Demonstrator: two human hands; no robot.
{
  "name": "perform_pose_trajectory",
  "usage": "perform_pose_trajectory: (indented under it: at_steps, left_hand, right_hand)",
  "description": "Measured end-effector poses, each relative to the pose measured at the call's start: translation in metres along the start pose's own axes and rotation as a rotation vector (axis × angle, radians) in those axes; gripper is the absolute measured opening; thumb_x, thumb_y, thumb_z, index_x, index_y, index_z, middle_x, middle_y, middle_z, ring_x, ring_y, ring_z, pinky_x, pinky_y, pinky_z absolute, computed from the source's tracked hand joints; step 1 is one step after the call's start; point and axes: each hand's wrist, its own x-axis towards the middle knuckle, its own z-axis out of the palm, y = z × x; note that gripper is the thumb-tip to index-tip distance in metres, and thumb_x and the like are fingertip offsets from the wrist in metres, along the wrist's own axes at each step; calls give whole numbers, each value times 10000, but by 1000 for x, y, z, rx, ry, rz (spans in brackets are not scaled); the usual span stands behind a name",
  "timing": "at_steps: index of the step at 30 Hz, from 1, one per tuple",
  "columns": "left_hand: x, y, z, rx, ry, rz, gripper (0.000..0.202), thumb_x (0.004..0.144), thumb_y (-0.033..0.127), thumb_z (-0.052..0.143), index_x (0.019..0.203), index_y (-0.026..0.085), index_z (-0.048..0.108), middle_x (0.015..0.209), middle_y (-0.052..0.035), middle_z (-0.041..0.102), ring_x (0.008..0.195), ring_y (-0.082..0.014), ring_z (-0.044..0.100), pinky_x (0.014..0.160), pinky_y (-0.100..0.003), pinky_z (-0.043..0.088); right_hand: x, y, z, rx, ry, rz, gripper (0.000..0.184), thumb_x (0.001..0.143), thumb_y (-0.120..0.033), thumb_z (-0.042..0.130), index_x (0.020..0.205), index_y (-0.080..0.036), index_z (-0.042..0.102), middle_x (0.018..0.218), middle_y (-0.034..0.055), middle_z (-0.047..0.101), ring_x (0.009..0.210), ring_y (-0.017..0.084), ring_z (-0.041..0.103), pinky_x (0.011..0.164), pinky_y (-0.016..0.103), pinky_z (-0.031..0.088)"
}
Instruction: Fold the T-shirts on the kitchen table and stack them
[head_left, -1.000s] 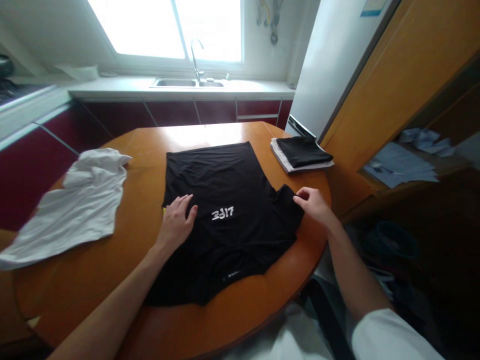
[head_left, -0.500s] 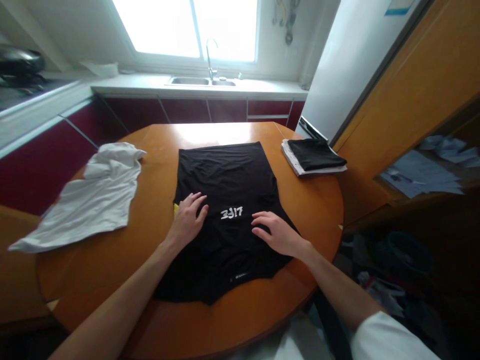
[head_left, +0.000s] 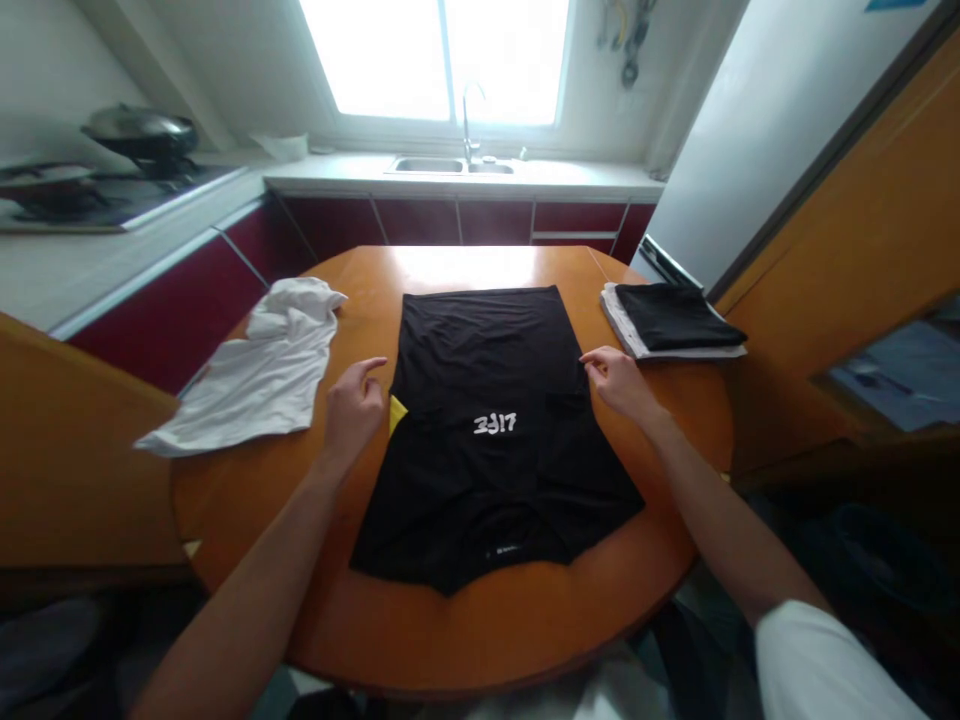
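Observation:
A black T-shirt lies spread flat, its neckline toward me and white lettering on its chest upside down from here. A small yellow patch shows at its left edge. My left hand is just left of the shirt, holding nothing, index finger stretched toward the edge and the others partly bent. At the opposite edge, my right hand has thumb and fingertips pinched together on the shirt's side.
A rumpled white garment lies on the left of the round wooden table. Folded clothes, black on top of white, are stacked at the right. Behind stand a counter with a sink and a fridge.
Both hands have left the shirt's front and moved outward to its two side edges, the right one also farther away from me. The sleeves now lie more evenly spread. My view has shifted left.

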Motion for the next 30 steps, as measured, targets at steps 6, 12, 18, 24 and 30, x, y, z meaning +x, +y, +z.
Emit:
perform_pose_trajectory:
  at_steps: [6,12,18,24,30]
  left_hand:
    - [-3,-3,6,-44,-46,-55,361,884,234,455,1128,149,707,1168,-107,732,1115,-258,674,1028,-396,513]
    - [-10,3,15,-94,-121,-7,334,892,262,468,1092,174,720,1141,-90,737,1096,-253,681,1014,-391,522]
    - [-10,5,18,-86,-168,-16,353,889,271,453,1089,175,727,1131,-79,742,1075,-246,682,998,-375,523]
    - [-11,2,21,-77,-158,-13,352,882,286,461,1081,184,734,1110,-76,743,1029,-239,692,981,-367,531]
    - [-14,3,25,-78,-196,5,338,891,296,471,1074,185,732,1103,-69,747,1021,-235,687,974,-372,536]
  right_hand:
    - [1,3,34,-14,-94,-44,168,930,-283,612,908,-211,762,953,79,718,966,237,629,915,362,473]
    - [-14,8,45,-38,-211,-101,210,963,-253,555,966,-252,764,1063,73,723,1053,254,598,959,422,415]
    - [-13,7,45,-96,-74,-70,231,927,-304,635,1133,-247,723,1137,93,699,1130,293,569,993,462,376]
    - [-8,18,24,-42,181,83,205,953,-264,553,1030,-191,729,1068,116,717,1054,282,598,931,408,415]
    - [-21,-13,42,-81,-59,-138,143,956,-239,602,944,-248,744,1003,61,715,1018,252,588,932,410,379]
